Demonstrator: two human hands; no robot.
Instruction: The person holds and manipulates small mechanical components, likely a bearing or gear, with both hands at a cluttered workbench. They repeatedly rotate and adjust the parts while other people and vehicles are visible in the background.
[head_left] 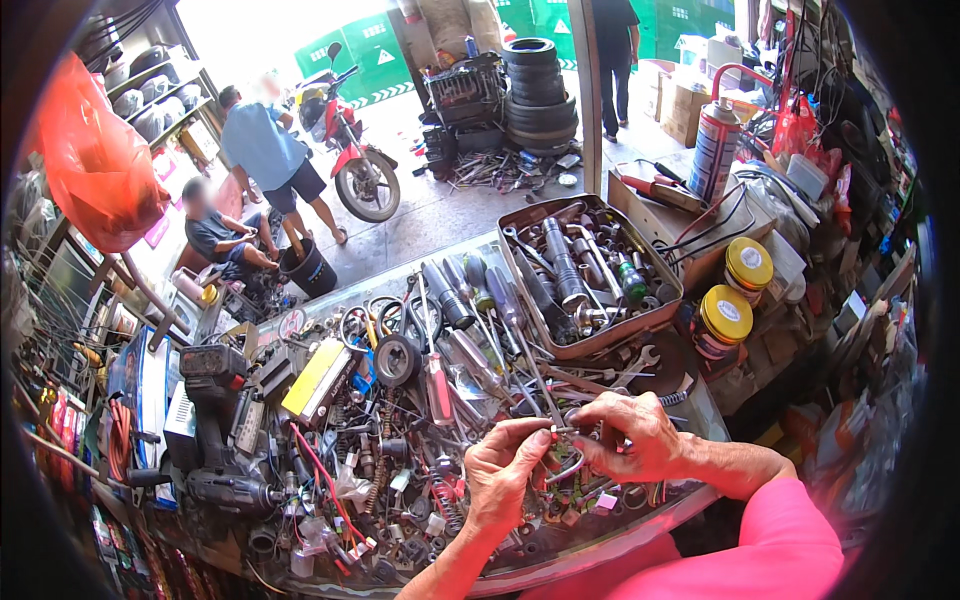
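Observation:
Over the front right of the cluttered bench, my left hand (507, 468) and my right hand (632, 436) meet fingertip to fingertip. Thumb and fingers of both are pinched on a small metal part (562, 431), too small to name exactly. Just below it, a curved metal piece (568, 470) shows between the hands; whether it is joined to the part I cannot tell. Behind my fingers lie long screwdrivers, among them one with a red and clear handle (438, 388). An open-end wrench (640, 362) rests beyond my right hand.
A metal tray (590, 348) of sockets and tools stands behind my hands. Two yellow-lidded tubs (722, 318) and a spray can (712, 150) are at right. A cordless impact wrench (225, 485), springs and wires crowd the left. Farther off are two people, a red motorcycle (365, 180) and stacked tyres (541, 95).

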